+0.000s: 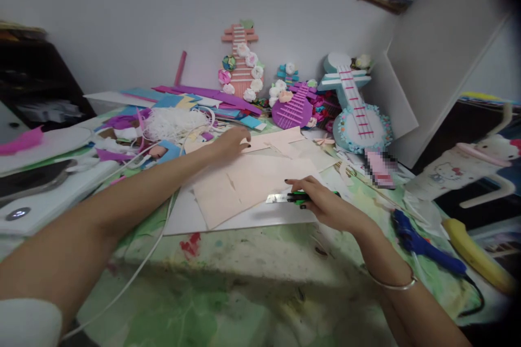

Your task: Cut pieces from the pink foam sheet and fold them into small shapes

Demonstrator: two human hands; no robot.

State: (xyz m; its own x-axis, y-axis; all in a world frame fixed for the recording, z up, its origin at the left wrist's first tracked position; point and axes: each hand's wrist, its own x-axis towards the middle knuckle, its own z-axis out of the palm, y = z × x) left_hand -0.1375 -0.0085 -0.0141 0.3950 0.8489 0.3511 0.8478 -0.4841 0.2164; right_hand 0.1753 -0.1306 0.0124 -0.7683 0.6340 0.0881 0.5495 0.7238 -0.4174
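In my right hand (321, 200) is a utility knife (299, 197) with a green-and-black handle. Its blade (277, 198) points left, over the edge of a pale peach sheet (260, 181). Slits or cut-outs show in that sheet, which lies on a white board (244, 222). My left hand (233, 143) reaches across to the sheet's far side, slightly blurred, fingers apart and bent downward. Beside its fingertips lies a narrow peach strip (280, 138); whether they touch it I cannot tell.
Against the wall stand a pink model instrument (240, 65), a purple one (295, 108) and a pale blue one (360, 119). A blue glue gun (427, 244), a banana (476, 255) and a white cup (451, 171) are at right. White shredded filler (177, 123) and a cable (150, 260) lie left.
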